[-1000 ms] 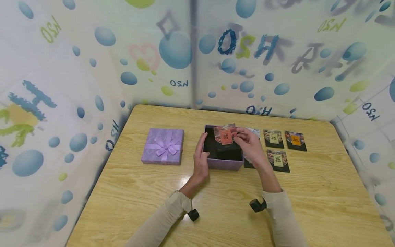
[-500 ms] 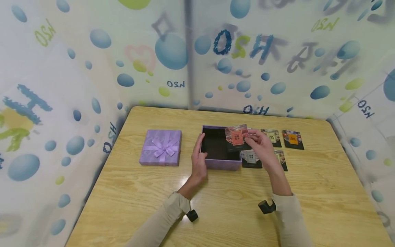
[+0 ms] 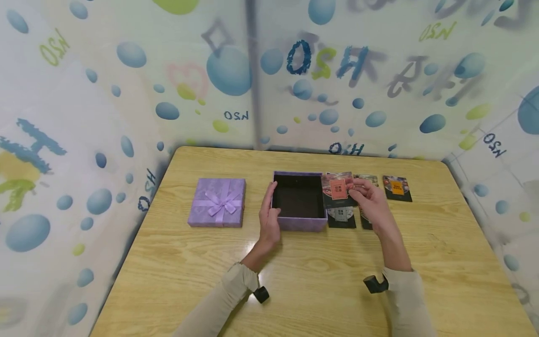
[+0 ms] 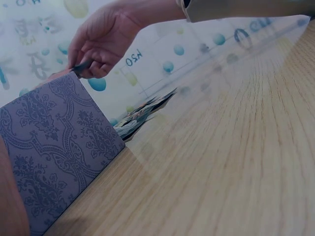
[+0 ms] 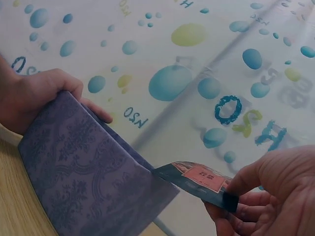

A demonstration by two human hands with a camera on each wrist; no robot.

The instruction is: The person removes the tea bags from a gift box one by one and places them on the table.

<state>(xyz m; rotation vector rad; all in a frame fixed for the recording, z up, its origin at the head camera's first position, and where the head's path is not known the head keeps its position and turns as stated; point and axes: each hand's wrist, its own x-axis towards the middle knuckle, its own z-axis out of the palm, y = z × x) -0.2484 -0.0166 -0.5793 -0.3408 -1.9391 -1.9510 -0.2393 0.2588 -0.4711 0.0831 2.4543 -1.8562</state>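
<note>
An open purple box [image 3: 300, 223] with a dark inside stands mid-table. My left hand [image 3: 269, 213] grips its left wall, thumb over the rim; the right wrist view shows this left hand [image 5: 34, 96] wrapped round the box [image 5: 83, 167]. My right hand [image 3: 367, 199] pinches a dark packet with a red label [image 3: 338, 189] just above the box's right edge. In the right wrist view the packet [image 5: 199, 179] juts from my fingers [image 5: 266, 196]. The left wrist view shows the box wall [image 4: 54, 142] and my right hand [image 4: 101, 39] above it.
The purple lid with a bow [image 3: 216, 202] lies left of the box. Several more dark packets lie to the box's right: one with an orange label [image 3: 397, 188] and one pale [image 3: 342, 217]. They also show as packets [image 4: 142, 115] beyond the box. Printed curtains wall the table.
My right hand has carried the red-label packet to the right, from over the box's inside to its right edge. The left hand has stayed on the box.
</note>
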